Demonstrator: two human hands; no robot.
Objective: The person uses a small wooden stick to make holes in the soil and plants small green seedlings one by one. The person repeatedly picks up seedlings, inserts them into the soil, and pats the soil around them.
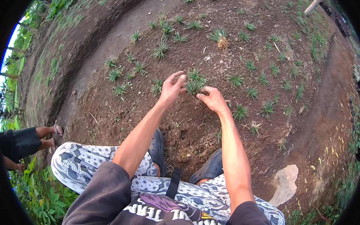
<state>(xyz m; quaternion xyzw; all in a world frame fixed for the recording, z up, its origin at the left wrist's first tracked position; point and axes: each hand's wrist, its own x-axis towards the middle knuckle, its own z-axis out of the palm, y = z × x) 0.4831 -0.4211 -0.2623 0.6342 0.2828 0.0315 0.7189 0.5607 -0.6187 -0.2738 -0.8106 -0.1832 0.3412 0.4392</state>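
Both bare hands meet over brown soil in the middle of the view. My right hand (210, 97) has its thumb and fingers closed on a small tuft of grass-like leaves (194, 87). My left hand (175, 86) is at the left side of that tuft, its fingers apart and holding nothing that I can see. Directly behind the held tuft grows another small green tuft (196, 74). Farther off, a larger clump with straw-coloured roots (222, 43) lies on the soil.
Small green tufts (160, 50) are spread over the soil. A pale flat stone (286, 183) lies at lower right. A furrow (92, 45) runs along the left. Another person's sandalled foot (58, 130) is at far left. A pole (313, 6) shows at upper right.
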